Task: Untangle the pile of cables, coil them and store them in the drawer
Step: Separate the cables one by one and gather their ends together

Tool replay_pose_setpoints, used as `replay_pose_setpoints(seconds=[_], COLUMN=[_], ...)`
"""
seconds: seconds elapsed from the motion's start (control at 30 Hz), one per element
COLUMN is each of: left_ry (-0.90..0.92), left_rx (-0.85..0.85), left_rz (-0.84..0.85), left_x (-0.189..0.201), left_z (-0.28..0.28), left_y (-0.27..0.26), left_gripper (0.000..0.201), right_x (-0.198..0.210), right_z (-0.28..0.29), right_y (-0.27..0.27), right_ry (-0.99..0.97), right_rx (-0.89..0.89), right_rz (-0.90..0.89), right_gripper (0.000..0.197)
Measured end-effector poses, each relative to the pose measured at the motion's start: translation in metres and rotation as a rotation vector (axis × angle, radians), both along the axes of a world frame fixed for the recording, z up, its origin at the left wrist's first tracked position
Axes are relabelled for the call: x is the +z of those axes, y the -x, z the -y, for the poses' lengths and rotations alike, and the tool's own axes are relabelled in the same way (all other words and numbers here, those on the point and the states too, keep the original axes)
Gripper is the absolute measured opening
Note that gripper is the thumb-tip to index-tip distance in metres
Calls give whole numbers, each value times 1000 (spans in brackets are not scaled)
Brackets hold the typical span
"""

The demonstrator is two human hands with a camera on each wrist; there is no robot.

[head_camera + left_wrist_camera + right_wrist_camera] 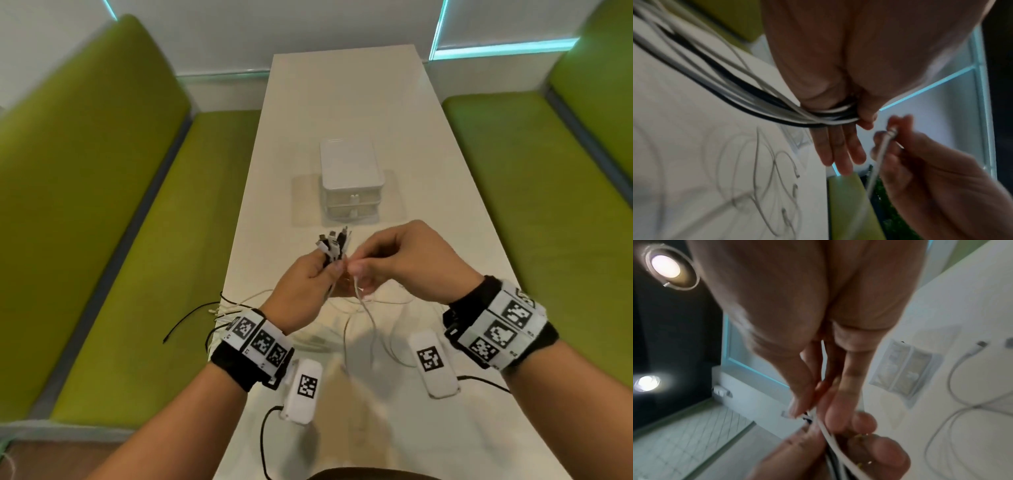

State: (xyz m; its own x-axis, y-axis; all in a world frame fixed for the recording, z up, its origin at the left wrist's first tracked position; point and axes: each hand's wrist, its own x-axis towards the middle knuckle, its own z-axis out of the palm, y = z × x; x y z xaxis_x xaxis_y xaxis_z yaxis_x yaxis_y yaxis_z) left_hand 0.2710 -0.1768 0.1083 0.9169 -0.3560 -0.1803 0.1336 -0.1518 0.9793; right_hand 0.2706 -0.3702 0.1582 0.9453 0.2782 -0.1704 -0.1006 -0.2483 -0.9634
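We see the left hand [305, 274] raised over the near part of the white table [342, 102], thumb pinching a bundle of black and white cables [334, 245] against the palm while the other fingers [840, 152] lie straight; the plug ends fan out above the fist. The right hand [407, 253] sits just beside it, fingertips pinching one white cable [368, 315] that hangs down to the table. More loose cable loops [376, 339] lie on the table below the hands, and several strands [209, 308] trail over the left table edge above the green bench [144, 246]. The drawer unit [351, 178] stands mid-table, well apart from the hands, both drawers seemingly closed, though blur makes that hard to confirm. Bare table stretches beyond the unit to the far edge, and narrow strips run along either side of it. A second green bench [527, 192] flanks the right edge.
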Motion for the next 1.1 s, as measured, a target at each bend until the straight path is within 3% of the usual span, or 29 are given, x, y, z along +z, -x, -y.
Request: replay_pose_setpoints(seconds=[0.1,0.23,0.3,0.37,0.47,0.5,0.6,0.73,0.97,1.1], left_ry=[220,307,339,405,545,578,607,640,561,407], left_rx=[-37,-17,14,77,212,246,281,275,319,327], left_rz=[-163,-266,-295,-321,-319,-308,-271,-265,-191,-135], left_x=[-2,-8,-4,3,15,18,23,20,29,30], left_z=[8,7,9,9,5,3,-2,-6,-15,-15], left_y=[4,9,9,3,-7,-10,-13,-14,-16,-18], left_gripper=[21,18,18,18,18,20,22,24,30,29], right_x=[-9,-17,-26,-37,-56,-61,-72,-73,-67,-61], right_z=[-4,-8,-16,-23,-30,-32,-45,-58,-49,-41], right_y=[-8,-8,-8,-5,7,13,25,23,12,7], right_ry=[1,-58,-106,-244,-585,-578,-232,121,51,-20], right_rx=[-133,-177,-253,-300,-156,-95,42,-58,-64,137], right_rz=[134,164,166,59,-255,-295,-162,66,94,-9], right_gripper=[11,14,25,34,36,41,44,12,9,12])
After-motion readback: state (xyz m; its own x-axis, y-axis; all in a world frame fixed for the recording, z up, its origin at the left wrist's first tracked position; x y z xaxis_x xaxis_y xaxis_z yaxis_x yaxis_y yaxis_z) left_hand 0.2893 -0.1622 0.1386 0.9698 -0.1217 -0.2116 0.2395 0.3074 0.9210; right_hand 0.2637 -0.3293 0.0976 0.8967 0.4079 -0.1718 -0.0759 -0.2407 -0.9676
